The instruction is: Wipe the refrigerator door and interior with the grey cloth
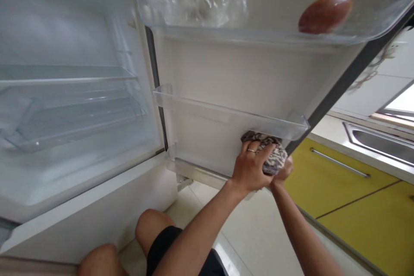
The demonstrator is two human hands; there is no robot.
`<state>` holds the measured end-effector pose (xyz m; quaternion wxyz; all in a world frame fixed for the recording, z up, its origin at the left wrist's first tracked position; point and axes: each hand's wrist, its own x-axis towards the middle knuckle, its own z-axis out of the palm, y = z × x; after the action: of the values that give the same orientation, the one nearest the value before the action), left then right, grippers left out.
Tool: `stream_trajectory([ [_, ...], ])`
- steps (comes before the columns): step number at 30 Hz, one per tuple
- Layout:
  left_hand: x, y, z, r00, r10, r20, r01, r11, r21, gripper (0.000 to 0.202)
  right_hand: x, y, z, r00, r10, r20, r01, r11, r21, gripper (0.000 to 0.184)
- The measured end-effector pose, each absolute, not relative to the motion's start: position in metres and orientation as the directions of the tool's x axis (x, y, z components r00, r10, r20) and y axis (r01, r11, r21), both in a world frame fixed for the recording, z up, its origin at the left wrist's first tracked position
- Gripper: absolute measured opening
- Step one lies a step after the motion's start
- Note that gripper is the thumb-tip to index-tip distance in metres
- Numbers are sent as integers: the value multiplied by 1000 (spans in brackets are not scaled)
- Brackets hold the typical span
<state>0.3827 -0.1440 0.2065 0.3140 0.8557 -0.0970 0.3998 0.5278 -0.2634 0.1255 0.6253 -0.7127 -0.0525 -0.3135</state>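
Note:
My left hand (pixel 250 168), with a ring on one finger, is closed over a bunched cloth (pixel 274 157) with a mottled dark and pale pattern. It presses the cloth against the lower outer corner of the open refrigerator door (pixel 236 69), just under a clear door shelf (pixel 226 111). Behind the cloth, my right hand (pixel 285 170) is curled at the door's outer edge; part of its fingers is hidden. The lowest door shelf (pixel 194 169) runs along the bottom of the door, beside my left hand.
An upper door bin (pixel 274 36) holds a reddish-brown oval item (pixel 325 14) and clear plastic packaging (pixel 207 2). Glass shelves (pixel 64 73) line the fridge interior at left. Yellow cabinets (pixel 323 181) and a sink (pixel 381 142) stand at right. My bent knees (pixel 155 226) are below.

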Motion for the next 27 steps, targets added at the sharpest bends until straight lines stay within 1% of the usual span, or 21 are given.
stream_trajectory([
  [3,372,-114,189,784,-43,619,-346,-858,379,66,528,-260,128,776,-380,503,470,-184,-864,28],
  [5,364,-89,178,862,-42,504,-257,-895,365,60,530,-258,130,777,-385,498,477,-158,-865,29],
  [9,349,-40,171,956,67,285,-45,-928,370,52,537,-255,130,782,-373,499,503,-96,-859,33],
  [13,336,1,183,967,221,127,178,-942,286,51,543,-256,128,768,-376,519,537,-63,-841,39],
  [15,329,19,186,953,291,90,261,-933,249,51,543,-257,128,766,-378,519,541,-55,-839,40],
  [18,322,40,185,915,396,76,373,-902,216,49,542,-257,128,770,-387,508,531,-55,-846,39],
  [20,321,48,182,897,435,76,413,-888,204,48,540,-258,128,765,-398,507,525,-71,-848,38],
  [23,322,53,179,900,430,74,408,-889,208,45,539,-257,128,759,-419,499,501,-114,-858,35],
  [27,327,48,177,930,362,61,335,-904,265,42,539,-256,129,758,-437,484,482,-123,-867,28],
])
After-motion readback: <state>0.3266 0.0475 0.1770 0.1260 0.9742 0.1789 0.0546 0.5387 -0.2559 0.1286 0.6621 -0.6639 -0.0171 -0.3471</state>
